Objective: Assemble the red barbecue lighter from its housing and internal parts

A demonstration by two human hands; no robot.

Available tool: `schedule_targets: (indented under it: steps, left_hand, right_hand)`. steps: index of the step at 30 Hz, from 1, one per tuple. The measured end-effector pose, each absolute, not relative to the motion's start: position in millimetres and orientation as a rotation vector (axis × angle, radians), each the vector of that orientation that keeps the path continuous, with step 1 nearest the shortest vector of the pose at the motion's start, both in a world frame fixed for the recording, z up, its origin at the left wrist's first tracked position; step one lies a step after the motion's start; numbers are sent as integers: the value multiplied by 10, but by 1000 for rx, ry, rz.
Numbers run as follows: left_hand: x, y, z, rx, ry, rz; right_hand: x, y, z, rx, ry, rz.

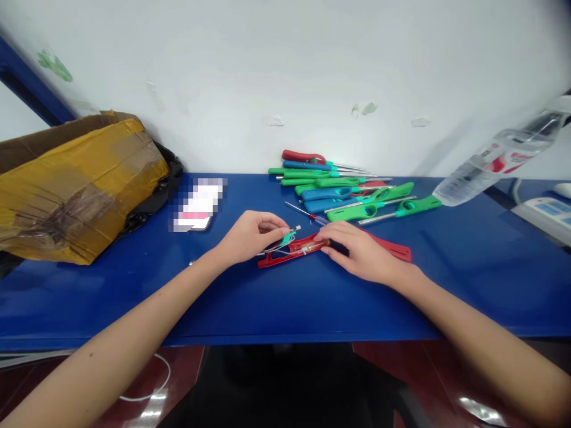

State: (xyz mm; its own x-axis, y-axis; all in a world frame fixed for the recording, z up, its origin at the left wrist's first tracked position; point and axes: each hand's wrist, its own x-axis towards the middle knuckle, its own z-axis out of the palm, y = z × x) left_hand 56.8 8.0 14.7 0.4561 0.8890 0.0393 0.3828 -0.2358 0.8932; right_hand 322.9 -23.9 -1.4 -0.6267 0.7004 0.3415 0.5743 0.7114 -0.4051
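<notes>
My left hand pinches a small lighter part with a pale tip, close to a teal piece and thin white wires. Just below lies the opened red lighter casing, its inner parts showing. My right hand grips the casing near its middle, fingertips at an amber-brown piece inside. Part of what the right fingers touch is hidden by the hand. Another red casing section shows beyond the right hand.
Behind the hands lies a pile of green, blue and red long-neck lighters, with a thin screwdriver in front. A phone and taped package are left. A water bottle and white device are right.
</notes>
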Motion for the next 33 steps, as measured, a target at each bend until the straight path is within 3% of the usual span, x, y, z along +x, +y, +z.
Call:
schedule_targets:
  steps: [17, 33]
  left_hand:
    - [564, -39, 59, 2481, 1003, 662]
    - [546, -79, 146, 2200, 1139, 688]
  right_hand:
    - [3234, -238, -13, -970, -2441, 356]
    - [3235, -233, -32, -963, -2445, 338]
